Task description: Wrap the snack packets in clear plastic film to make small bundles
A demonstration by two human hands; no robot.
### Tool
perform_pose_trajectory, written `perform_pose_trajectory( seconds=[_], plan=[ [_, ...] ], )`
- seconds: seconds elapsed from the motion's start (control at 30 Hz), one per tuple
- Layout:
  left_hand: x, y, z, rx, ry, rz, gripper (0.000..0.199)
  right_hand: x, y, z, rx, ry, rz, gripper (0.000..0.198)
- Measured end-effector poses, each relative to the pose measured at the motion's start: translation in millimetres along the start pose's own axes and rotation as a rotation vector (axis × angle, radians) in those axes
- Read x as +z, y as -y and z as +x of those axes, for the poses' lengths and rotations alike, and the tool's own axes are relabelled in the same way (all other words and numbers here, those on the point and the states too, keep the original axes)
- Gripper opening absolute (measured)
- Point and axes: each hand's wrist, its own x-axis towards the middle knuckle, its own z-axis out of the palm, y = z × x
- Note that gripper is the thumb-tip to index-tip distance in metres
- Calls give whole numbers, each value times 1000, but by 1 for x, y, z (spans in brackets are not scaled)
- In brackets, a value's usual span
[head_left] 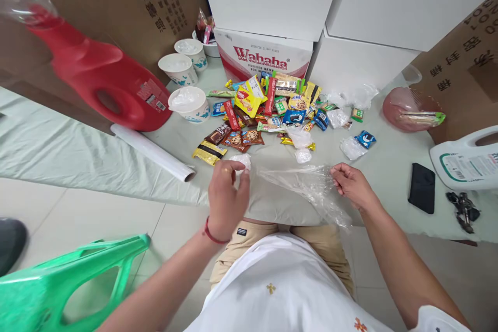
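Note:
My right hand pinches one end of a clear plastic bag, which hangs loosely over the table's front edge and stretches towards my left. My left hand, with a red cord on its wrist, has thumb and index finger closed at a small crumpled clear plastic bag; the exact contact is partly hidden. Just beyond lies a heap of wrapped snacks, with a yellow packet, a red bar and brown cookie packets. Crumpled plastic bundles lie at its near side.
Paper cups holding plastic stand left of the heap, near a red jug and a white roll. At right are a pink basket, black phone, keys and white jug. Boxes stand behind; a green stool is at lower left.

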Motion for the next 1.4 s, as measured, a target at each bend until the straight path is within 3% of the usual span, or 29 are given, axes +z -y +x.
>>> perform_pose_trajectory(
  seconds=[0.03,0.07,0.17,0.23,0.33,0.4,0.5,0.63,0.7,0.8,0.83,0.87,0.93,1.0,1.03,1.17,1.3,1.4],
  plan=[
    [2,-13,-10,168,-45,-26,14,3,-2,1,-3,3,8,51],
    [6,-24,-20,344,-11,-55,25,6,-4,0,-6,10,15,50],
    [33,-41,-40,722,307,-39,57,6,-6,-5,-15,28,23,49],
    [58,-34,-41,757,452,48,62,0,-6,-7,-28,35,17,49],
    [83,-8,-31,723,530,117,45,-16,-9,-1,-31,42,-7,52],
    [82,12,-23,790,617,106,33,-30,-14,7,-13,48,-26,54],
    [62,37,-12,860,712,64,27,-51,-25,25,-3,57,-44,55],
    [30,51,-6,757,852,26,27,-69,-37,48,-13,101,-133,49],
    [24,51,-6,623,896,3,24,-70,-37,50,-90,4,-275,42],
    [31,45,-9,403,881,22,29,-60,-25,33,-434,-295,-499,35],
    [36,42,-9,347,863,40,33,-53,-19,24,-567,-300,-543,35],
    [42,40,-10,304,843,59,35,-46,-12,15,-674,-221,-569,39],
    [54,34,-8,272,825,104,34,-30,0,1,-765,99,-588,71],
    [62,29,-4,296,856,173,33,-20,9,-5,-707,379,-604,100],
    [63,26,-2,311,881,211,33,-19,12,-6,-657,454,-616,98],
    [61,20,7,235,917,272,55,-44,11,-20,-624,532,-667,32],
    [63,17,7,135,875,278,58,-81,-14,-62,-717,475,-715,30],
    [68,11,5,154,860,370,45,-101,-53,-92,-638,449,-798,31]
  ],
)
